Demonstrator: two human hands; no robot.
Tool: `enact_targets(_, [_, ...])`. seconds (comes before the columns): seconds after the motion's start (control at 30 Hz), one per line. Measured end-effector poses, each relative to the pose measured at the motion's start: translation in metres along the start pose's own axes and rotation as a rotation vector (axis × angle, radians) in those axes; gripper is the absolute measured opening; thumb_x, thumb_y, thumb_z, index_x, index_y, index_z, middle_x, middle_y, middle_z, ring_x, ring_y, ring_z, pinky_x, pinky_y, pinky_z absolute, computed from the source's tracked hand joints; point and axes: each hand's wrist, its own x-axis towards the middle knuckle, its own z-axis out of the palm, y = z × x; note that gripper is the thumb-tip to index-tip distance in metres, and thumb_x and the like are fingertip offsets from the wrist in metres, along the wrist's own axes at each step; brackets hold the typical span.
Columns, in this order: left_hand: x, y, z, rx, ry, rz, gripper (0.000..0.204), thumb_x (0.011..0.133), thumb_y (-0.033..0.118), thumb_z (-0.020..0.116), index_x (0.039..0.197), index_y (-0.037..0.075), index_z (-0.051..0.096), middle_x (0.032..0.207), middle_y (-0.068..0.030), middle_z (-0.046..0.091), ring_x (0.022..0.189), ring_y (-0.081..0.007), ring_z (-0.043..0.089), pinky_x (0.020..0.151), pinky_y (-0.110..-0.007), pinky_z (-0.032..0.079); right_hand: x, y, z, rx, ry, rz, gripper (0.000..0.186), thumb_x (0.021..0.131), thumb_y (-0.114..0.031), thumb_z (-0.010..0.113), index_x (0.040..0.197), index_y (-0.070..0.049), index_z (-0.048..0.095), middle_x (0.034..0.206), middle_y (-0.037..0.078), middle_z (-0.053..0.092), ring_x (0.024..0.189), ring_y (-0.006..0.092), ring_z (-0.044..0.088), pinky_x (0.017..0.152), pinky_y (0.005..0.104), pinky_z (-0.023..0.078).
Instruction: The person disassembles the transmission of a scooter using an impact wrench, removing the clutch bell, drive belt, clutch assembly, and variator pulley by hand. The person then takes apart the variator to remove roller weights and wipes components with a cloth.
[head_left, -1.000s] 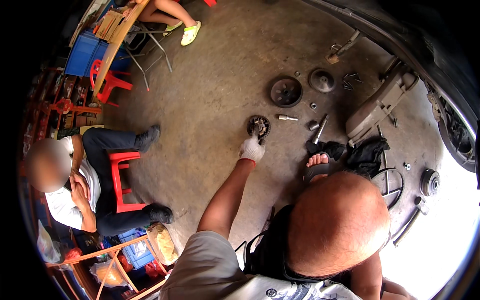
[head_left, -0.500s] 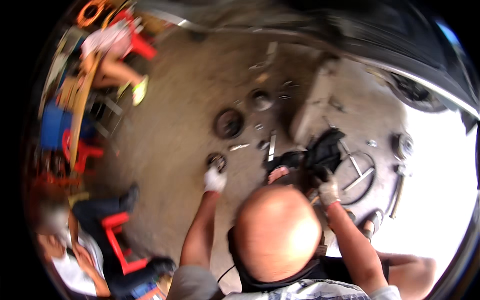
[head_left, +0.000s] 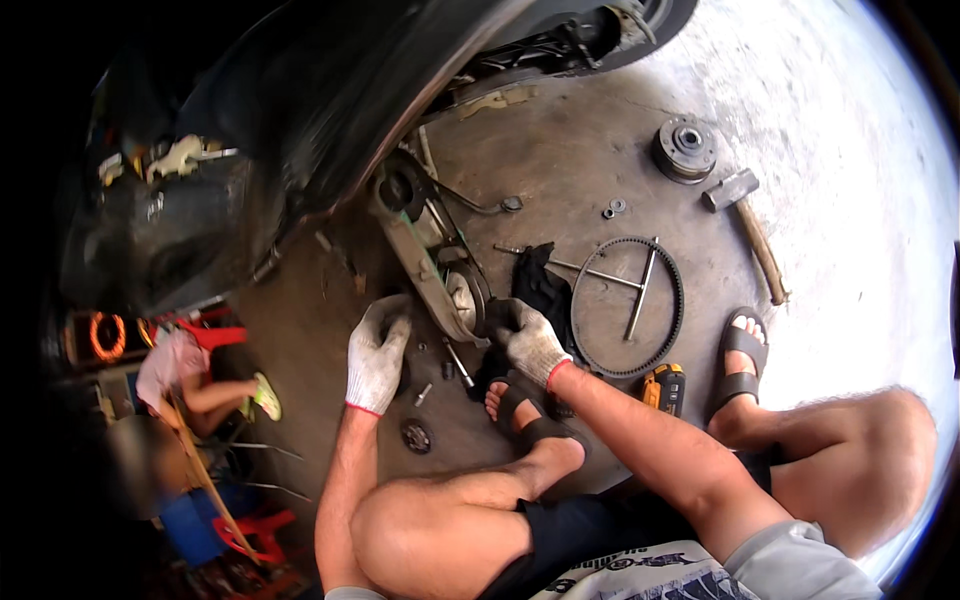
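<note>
My left hand [head_left: 378,352], in a white glove with dirt-darkened fingers, is left of the lower end of a scooter's drive case [head_left: 425,255]. Its fingers are bent with the thumb beside them; whatever they hold is hidden. My right hand [head_left: 530,340], gloved too, is at the right side of that lower end, its fingers curled and dark. I cannot make out what is in them. Inside the open case a pale round pulley [head_left: 461,298] shows, with a dark belt along its side. A dark round part [head_left: 417,435] lies on the floor below my left hand.
Right of the case lie a toothed belt [head_left: 679,320], a T-handle wrench [head_left: 640,285], a black cloth [head_left: 540,290], a clutch drum [head_left: 686,148], a hammer [head_left: 765,250] and a yellow-black battery pack [head_left: 663,390]. Dark scooter bodywork [head_left: 330,110] overhangs the upper left. A person [head_left: 185,365] sits farther left.
The view has swung to the right, bringing the scooter's drive case into plain sight. My left hand has moved from the round part on the floor to beside the case; both hands are now close together.
</note>
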Motion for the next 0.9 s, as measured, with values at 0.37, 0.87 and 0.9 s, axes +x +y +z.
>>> enact_targets(0.37, [0.16,0.099,0.076,-0.346,0.136,-0.048,0.034,0.096,0.023,0.06,0.122,0.001,0.062,0.109,-0.0067,0.066,0.094,-0.0137,0.058,0.083,-0.03,0.048,0.143,-0.069,-0.051,-0.094,0.136,-0.194,0.031,0.087,-0.001,0.06,0.118,-0.002,0.065,0.11,0.017,0.071,0.104,0.026,0.068,0.092,0.0335,0.052])
enact_targets(0.87, [0.258,0.081,0.093,-0.757,0.262,0.154,0.034,0.096,0.001,0.047,0.129,-0.003,0.053,0.133,-0.0171,0.058,0.124,-0.0259,0.055,0.106,-0.036,0.046,0.307,-0.173,-0.029,-0.455,0.138,-0.426,0.038,0.087,-0.014,0.058,0.124,-0.007,0.061,0.124,0.018,0.062,0.114,0.0342,0.061,0.098,0.0391,0.051])
enact_targets(0.9, [0.268,0.071,0.089,-0.827,0.232,0.145,0.034,0.096,0.001,0.047,0.129,-0.003,0.054,0.132,-0.0175,0.059,0.124,-0.0258,0.056,0.105,-0.035,0.046,0.307,-0.173,-0.03,-0.456,0.121,-0.417,0.038,0.087,-0.015,0.058,0.124,-0.008,0.061,0.124,0.017,0.063,0.114,0.0343,0.061,0.097,0.0392,0.051])
